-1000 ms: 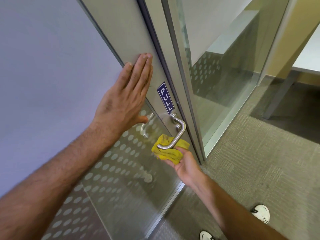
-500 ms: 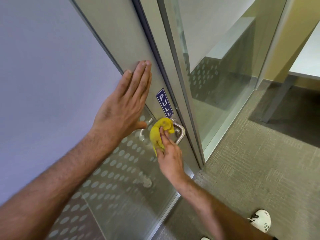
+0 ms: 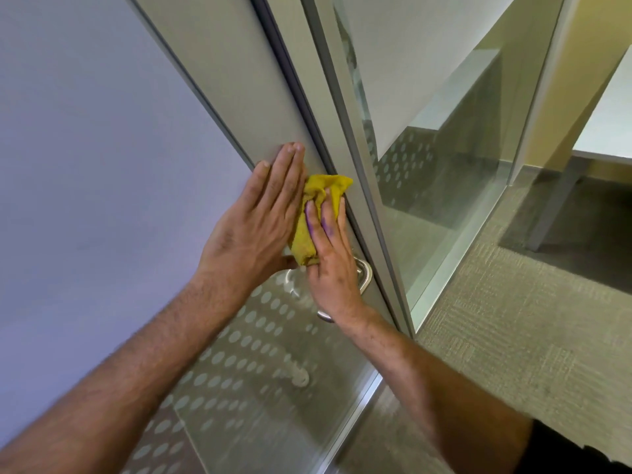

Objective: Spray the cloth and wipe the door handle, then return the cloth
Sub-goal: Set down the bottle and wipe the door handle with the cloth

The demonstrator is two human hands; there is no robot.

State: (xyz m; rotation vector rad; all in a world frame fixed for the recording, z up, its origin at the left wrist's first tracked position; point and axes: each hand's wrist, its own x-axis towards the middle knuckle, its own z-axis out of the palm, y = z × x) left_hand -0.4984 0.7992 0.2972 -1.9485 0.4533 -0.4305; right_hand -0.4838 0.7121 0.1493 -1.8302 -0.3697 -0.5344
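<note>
A crumpled yellow cloth is pressed flat against the grey door frame by my right hand, above the metal door handle. The cloth covers the spot where the blue PULL sign was, so the sign is hidden. Most of the handle is hidden behind my right hand; only its curved end and lower tip show. My left hand lies flat on the door with fingers together, just left of the cloth and touching it.
The door's lower glass has a frosted dot pattern. To the right stands a fixed glass panel in a metal frame. Grey carpet covers the floor, and a white table with a grey leg stands far right.
My right hand has slid the cloth up from the handle onto the door frame over the PULL sign. The left hand has stayed flat on the door.
</note>
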